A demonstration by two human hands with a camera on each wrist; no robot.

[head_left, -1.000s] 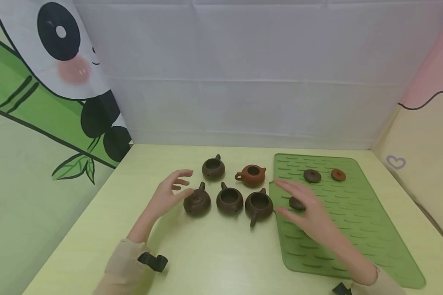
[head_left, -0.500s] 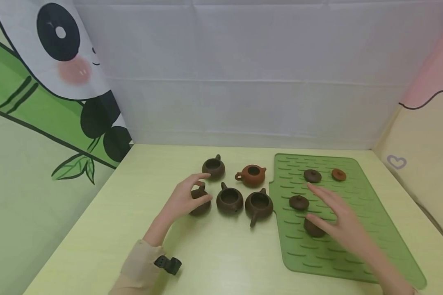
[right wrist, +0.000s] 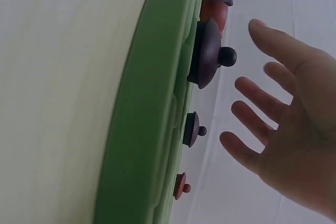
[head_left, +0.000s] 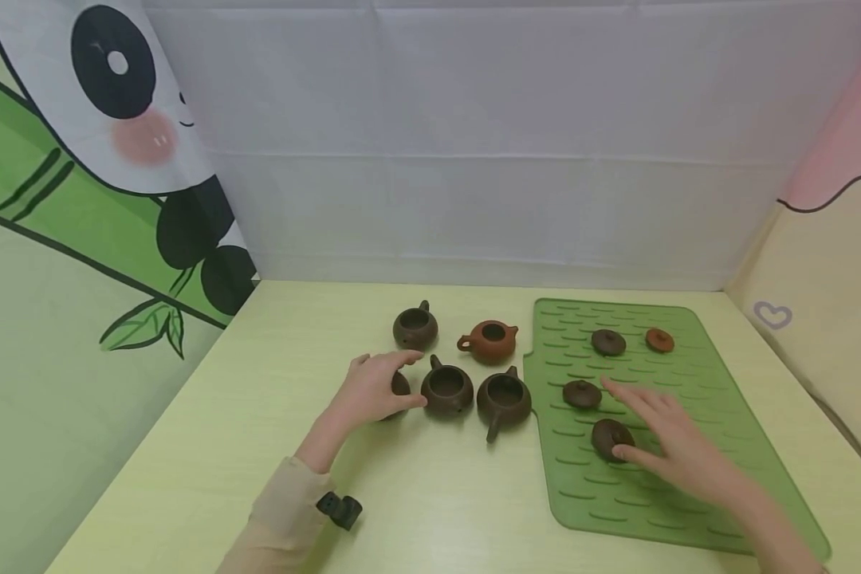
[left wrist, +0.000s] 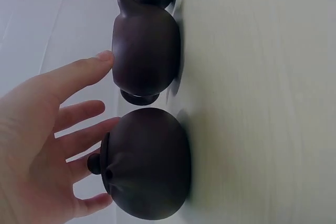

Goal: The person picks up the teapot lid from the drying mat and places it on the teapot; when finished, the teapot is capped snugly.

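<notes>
In the head view my left hand [head_left: 373,391] is over a dark brown teapot [head_left: 400,384] and hides most of it. The left wrist view shows this teapot wearing its knobbed lid [left wrist: 94,163], with my fingers spread beyond it. My left thumb tip overlaps the rim of the neighbouring lidless teapot [left wrist: 147,51]. My right hand [head_left: 682,446] hovers above the green mat [head_left: 689,510], thumb beside the nearest dark lid [head_left: 612,440]. In the right wrist view its fingers are spread and apart from the lids, the largest lid [right wrist: 207,56] lying knob up.
More lidless teapots stand on the pale table: a dark one [head_left: 414,328] and a reddish one [head_left: 491,342] behind, another dark one [head_left: 504,400] by the mat's left edge. Dark lids [head_left: 582,394] [head_left: 608,343] and a reddish lid [head_left: 660,340] lie on the mat.
My left hand has moved right, from beside the lidded teapot to over it. My right hand has drawn right and nearer over the mat, uncovering the dark lids. Teapots and lids stay put.
</notes>
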